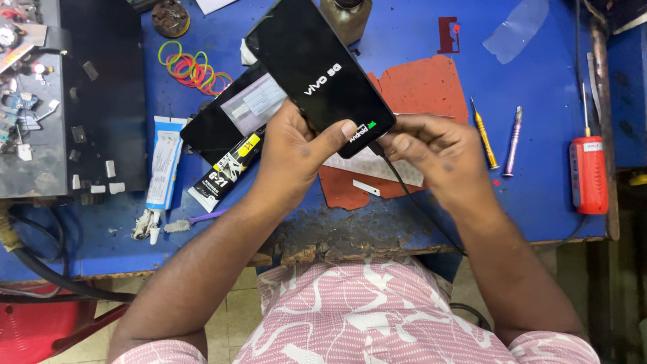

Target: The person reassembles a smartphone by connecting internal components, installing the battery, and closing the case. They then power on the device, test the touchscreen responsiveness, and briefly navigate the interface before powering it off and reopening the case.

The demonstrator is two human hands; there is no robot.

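Gripping the black slab smartphone point(317, 71) by its near end, the left hand point(293, 152) aims it away; the right hand point(431, 152) pinches the black cable point(411, 199) there.

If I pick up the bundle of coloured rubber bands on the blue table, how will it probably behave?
The rubber bands would probably be floppy: they are thin loops lying in a loose, overlapping heap. They look very light for their spread. Since nothing visibly ties them, some may slip off or scatter when lifted. They lie flat on the blue table, so rolling seems unlikely.

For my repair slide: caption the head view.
Left hand grips black smartphone; right hand at its black cable, above blue workbench.
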